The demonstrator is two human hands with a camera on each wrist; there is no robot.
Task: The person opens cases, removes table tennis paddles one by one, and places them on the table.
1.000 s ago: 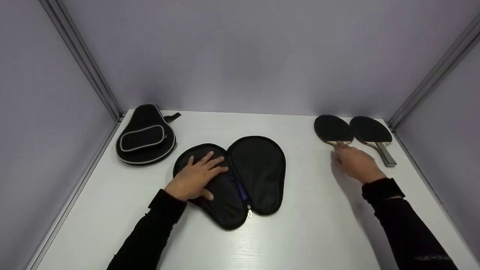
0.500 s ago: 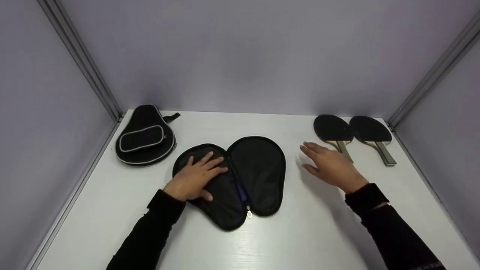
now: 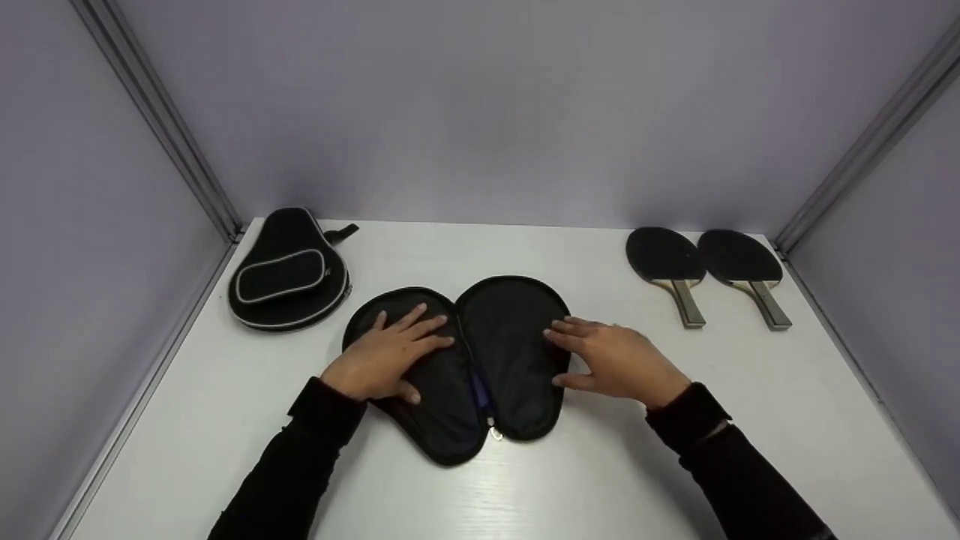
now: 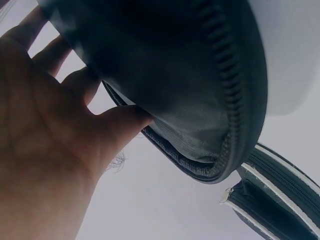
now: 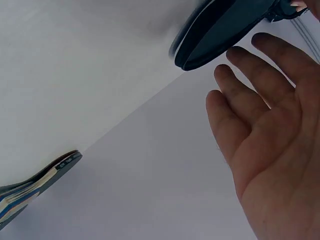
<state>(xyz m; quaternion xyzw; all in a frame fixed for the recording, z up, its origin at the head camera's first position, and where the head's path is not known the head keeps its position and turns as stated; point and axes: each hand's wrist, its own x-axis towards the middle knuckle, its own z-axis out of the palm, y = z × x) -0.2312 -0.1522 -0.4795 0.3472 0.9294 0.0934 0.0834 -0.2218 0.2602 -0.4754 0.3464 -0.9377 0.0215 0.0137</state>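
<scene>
An unzipped black table tennis paddle case (image 3: 506, 345) lies spread out mid-table, its two halves side by side. A zipper pull (image 3: 496, 433) hangs at its near end, and a strip of blue shows in the fold. On the left half rests my left hand (image 3: 386, 358), fingers spread. In the left wrist view the thumb (image 4: 125, 122) touches the case lining. My right hand (image 3: 615, 361) reaches over the right half's outer edge with straight fingers. The right wrist view shows its palm (image 5: 280, 150) holding nothing; whether the fingertips touch the case I cannot tell.
A closed black paddle case (image 3: 289, 277) with white piping and a small pocket lies at the back left. Two black paddles (image 3: 665, 255) lie side by side at the back right, handles towards me. Grey panels (image 3: 487, 112) wall the white table (image 3: 480, 502).
My right hand has left the handle of the left paddle and moved left to the open case. That case has shifted slightly nearer on its right side. My left hand stays on it.
</scene>
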